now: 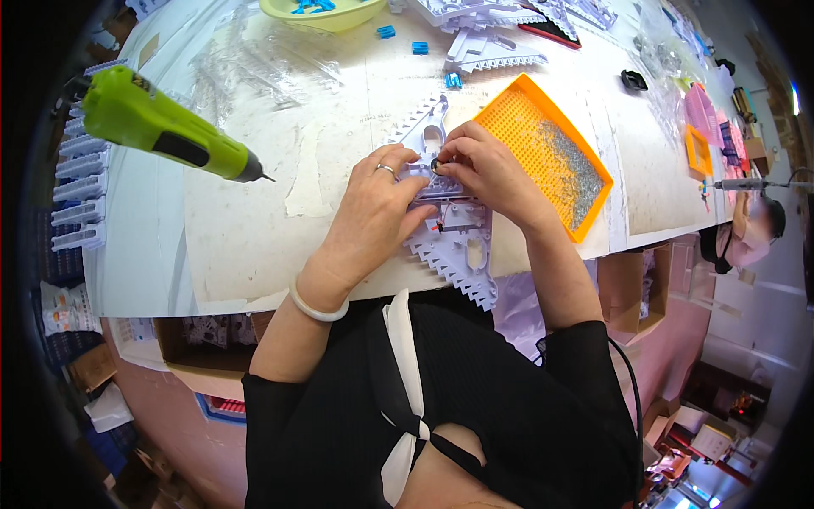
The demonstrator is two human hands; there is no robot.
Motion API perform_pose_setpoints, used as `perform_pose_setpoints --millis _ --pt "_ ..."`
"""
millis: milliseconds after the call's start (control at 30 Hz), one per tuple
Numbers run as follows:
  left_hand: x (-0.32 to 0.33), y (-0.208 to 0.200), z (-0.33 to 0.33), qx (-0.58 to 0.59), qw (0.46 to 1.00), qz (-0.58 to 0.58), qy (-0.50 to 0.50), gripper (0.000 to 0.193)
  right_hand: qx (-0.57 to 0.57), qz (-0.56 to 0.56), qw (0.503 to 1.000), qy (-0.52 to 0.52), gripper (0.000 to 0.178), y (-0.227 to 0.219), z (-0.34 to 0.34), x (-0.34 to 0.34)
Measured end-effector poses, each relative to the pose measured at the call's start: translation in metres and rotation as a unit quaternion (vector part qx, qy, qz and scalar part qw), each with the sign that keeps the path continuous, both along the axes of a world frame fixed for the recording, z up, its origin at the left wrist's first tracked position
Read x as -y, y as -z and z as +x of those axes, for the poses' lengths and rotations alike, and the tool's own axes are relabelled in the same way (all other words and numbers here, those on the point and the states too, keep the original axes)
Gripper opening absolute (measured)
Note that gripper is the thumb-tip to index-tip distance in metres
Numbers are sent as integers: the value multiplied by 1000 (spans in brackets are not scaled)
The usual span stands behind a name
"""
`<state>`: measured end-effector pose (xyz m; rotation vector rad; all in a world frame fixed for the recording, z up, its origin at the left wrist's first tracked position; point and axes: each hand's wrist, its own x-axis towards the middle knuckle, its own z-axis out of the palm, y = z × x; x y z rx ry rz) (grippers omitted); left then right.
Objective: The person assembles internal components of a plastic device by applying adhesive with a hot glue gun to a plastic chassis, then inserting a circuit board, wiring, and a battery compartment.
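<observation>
A pale lavender plastic housing [462,254] with saw-toothed edges lies on the table in front of me. A red wire and a small metal plate show in its near half. My left hand [373,199], with a ring and a white bangle, grips the housing's left side, fingers and thumb bent over it. My right hand [492,174] pinches a small dark round part [436,166] with a shiny rim between thumb and forefinger, right at the housing's middle. The fingertips partly hide this part, and I cannot tell whether it is seated.
An orange tray [570,222] of small silvery screws lies to the right. A green electric screwdriver [174,127] hangs at upper left, tip downward. Farther back are a yellow bowl [348,19], blue pieces [420,48], more toothed housings [492,51] and a black piece [633,81].
</observation>
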<state>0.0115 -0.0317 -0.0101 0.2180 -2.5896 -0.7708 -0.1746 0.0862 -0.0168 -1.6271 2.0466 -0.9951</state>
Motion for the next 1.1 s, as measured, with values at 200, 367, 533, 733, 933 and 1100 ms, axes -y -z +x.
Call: perform_pose_setpoints --millis 200,367,533,733,933,1100 --pt "1 1 -2 5 1000 1 3 33 -16 -4 1000 5 13 2 -1 5" --pt "5 2 -3 10 1000 1 -1 37 -40 10 999 -1 15 -4 3 10" --pt "19 -11 6 -33 987 153 -46 56 -46 11 999 19 14 1 6 6" --pt "33 -5 26 3 965 242 -101 39 -61 -1 998 19 14 3 7 2" --pt "15 3 31 6 965 228 -129 28 -126 -23 992 23 14 -1 12 -4" --pt "13 6 41 3 990 93 -104 30 -120 -108 985 66 17 -16 30 -23"
